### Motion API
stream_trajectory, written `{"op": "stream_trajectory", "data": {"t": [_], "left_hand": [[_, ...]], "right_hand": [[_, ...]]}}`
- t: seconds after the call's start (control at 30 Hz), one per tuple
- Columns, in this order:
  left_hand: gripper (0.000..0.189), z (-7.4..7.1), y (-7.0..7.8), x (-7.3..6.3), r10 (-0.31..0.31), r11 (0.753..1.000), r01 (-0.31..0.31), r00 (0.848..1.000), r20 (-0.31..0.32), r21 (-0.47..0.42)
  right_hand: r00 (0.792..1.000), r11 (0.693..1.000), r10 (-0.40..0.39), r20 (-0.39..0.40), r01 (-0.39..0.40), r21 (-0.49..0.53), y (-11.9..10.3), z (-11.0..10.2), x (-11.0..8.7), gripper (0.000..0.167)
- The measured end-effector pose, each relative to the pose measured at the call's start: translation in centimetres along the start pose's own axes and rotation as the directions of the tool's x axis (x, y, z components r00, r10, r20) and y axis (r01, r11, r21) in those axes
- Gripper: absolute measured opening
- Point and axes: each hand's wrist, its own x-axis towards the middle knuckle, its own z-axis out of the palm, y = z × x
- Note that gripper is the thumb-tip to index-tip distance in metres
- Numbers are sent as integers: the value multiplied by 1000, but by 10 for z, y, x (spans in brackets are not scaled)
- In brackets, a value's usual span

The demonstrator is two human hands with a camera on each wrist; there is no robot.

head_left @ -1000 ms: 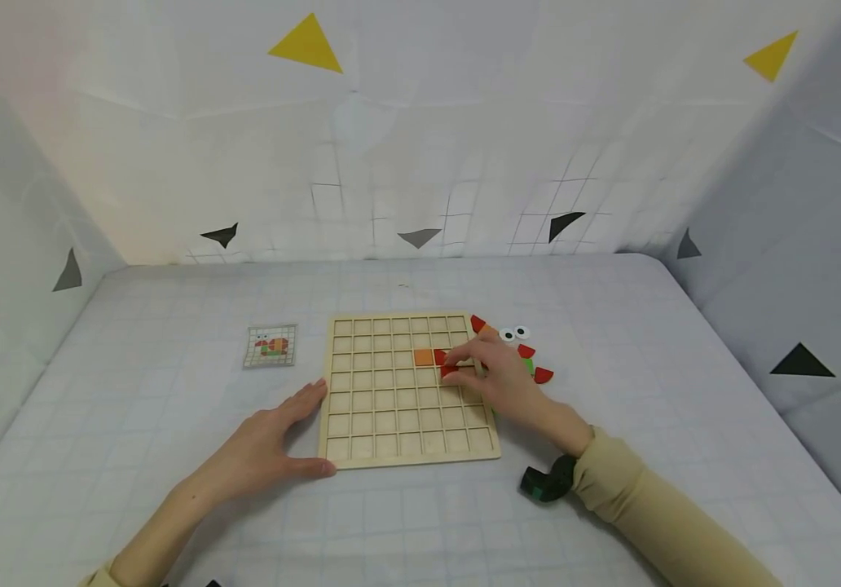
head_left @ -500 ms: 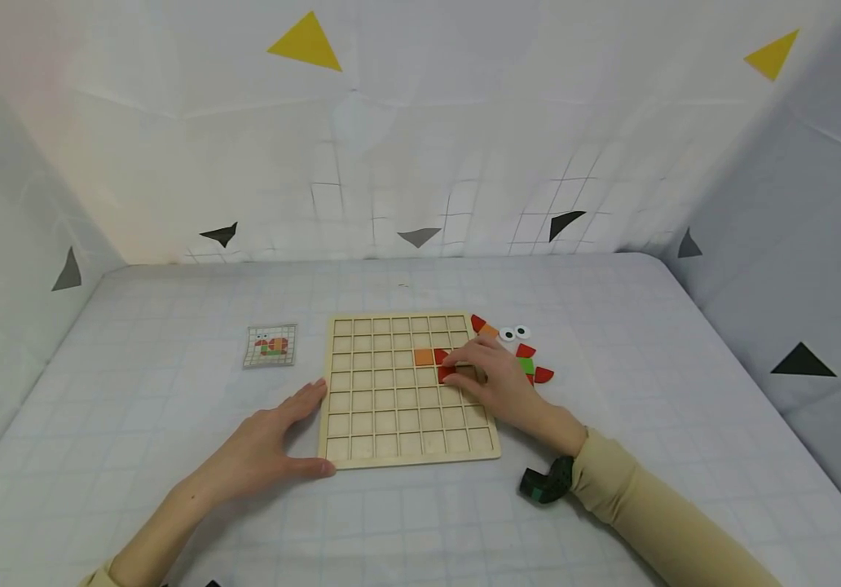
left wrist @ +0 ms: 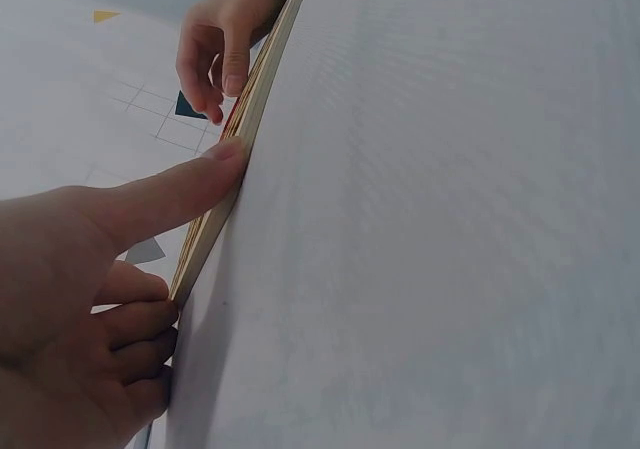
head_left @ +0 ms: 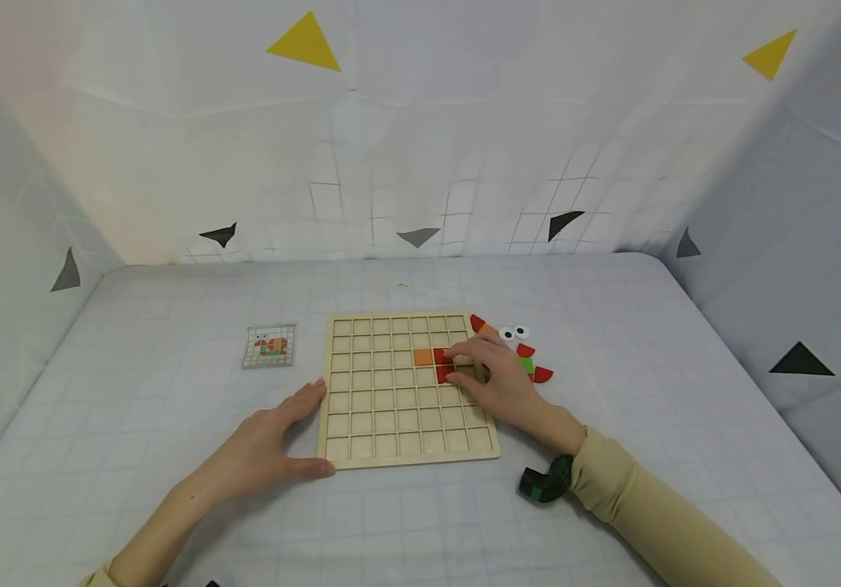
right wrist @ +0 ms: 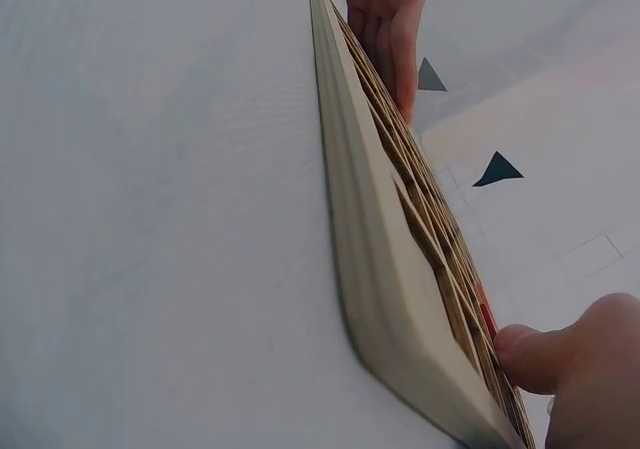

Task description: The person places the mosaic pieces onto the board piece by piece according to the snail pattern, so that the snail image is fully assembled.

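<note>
A pale wooden grid board (head_left: 384, 424) lies flat, with an orange square tile (head_left: 423, 357) in one cell. Two red tiles sit to its right, an upper red tile (head_left: 441, 356) and a lower red tile (head_left: 442, 374). My right hand (head_left: 497, 375) is over the board's right side, index fingertip at the upper red tile and thumb tip at the lower one. A gap shows between finger and thumb. My left hand (head_left: 266, 444) spans the board's lower left corner, fingertips against the left edge and thumb at the near edge. The right palm hides some cells.
Right of the board lie loose pieces: a red piece (head_left: 477, 323), an orange piece (head_left: 489, 330), round eye pieces (head_left: 514, 333), a green square (head_left: 526, 366) and a red quarter-round (head_left: 543, 374). A small picture card (head_left: 270, 346) lies to the left.
My right fingertips have shifted slightly right, showing more of the two red tiles, and the lower one now sits squarely in its cell. The left hand and board have stayed still.
</note>
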Motion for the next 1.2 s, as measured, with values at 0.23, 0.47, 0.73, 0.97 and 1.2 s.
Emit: {"op": "stream_trajectory", "data": {"t": [0.23,0.47,0.73,0.97,1.2], "left_hand": [[107,-1,1,0,-2,1000,2,1000,5,-5],[107,-1,1,0,9,1000,-9,1000,-2,-1],[107,-1,1,0,9,1000,-9,1000,0,4],[106,-1,2,1,7,1000,-7,1000,-1,-1],[106,-1,2,0,5,1000,-5,1000,-1,-12]], "right_hand": [[999,998,55,2,-54,-13,0,-1,-1,35],[995,995,99,27,-99,0,-2,-1,1,33],[992,993,120,38,-119,-28,-7,-3,2,34],[987,988,156,39,-155,-28,-4,-14,7,35],[953,954,293,-78,-297,-44,8,-41,14,30]]}}
